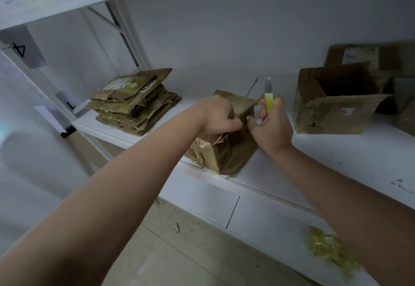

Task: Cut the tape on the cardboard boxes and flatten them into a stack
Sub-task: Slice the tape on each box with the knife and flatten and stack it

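Left hand (pixel 216 116) grips box (pixel 221 150) flap, right hand (pixel 272 124) clenches yellow knife (pixel 268 99), blade up; flattened stack (pixel 132 101) at 10 o'clock.

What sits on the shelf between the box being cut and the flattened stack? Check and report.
Nothing visible does. Bare white shelf lies between the box under both hands and the flattened stack at its left; only the left hand reaches above.
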{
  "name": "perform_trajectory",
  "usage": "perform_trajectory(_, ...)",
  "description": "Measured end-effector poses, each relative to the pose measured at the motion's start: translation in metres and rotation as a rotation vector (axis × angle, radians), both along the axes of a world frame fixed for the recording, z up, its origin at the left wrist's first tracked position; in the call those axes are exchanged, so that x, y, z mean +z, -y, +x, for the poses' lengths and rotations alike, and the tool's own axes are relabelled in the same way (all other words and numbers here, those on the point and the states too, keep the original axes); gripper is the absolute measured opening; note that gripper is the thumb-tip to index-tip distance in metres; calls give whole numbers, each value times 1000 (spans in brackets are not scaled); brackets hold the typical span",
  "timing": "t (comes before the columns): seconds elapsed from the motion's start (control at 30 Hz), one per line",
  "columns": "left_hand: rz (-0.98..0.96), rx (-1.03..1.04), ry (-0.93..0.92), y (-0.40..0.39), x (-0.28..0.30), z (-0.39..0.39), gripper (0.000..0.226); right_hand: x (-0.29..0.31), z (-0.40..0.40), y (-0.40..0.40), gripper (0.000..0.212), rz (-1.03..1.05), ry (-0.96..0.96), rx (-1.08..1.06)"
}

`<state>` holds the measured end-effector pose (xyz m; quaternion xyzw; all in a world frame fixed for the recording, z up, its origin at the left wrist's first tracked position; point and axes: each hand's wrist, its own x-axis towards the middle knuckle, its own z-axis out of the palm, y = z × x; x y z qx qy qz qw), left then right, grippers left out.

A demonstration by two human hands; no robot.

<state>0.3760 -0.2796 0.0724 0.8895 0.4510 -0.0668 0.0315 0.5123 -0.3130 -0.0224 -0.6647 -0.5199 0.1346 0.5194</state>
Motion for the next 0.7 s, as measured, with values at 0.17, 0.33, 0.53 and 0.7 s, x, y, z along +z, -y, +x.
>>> perform_trajectory(0.17, -166, 128, 293, -13, 1, -28, 34, 3, 1, -1, 33, 74, 8, 20)
perform_trajectory(0.33, -106, 184, 168, -16, -12, -39, 52, -10, -3, 2, 22, -3, 42, -5)
perform_trajectory(0.53, -170, 369, 7, -3, -36, -1, 59, -26, -1, -2, 19, -49, -22, 4)
perform_trajectory(0.7, 71, 384, -60, -3, -62, 0, 58, -31, 6, 5, 13, -220, -36, -32)
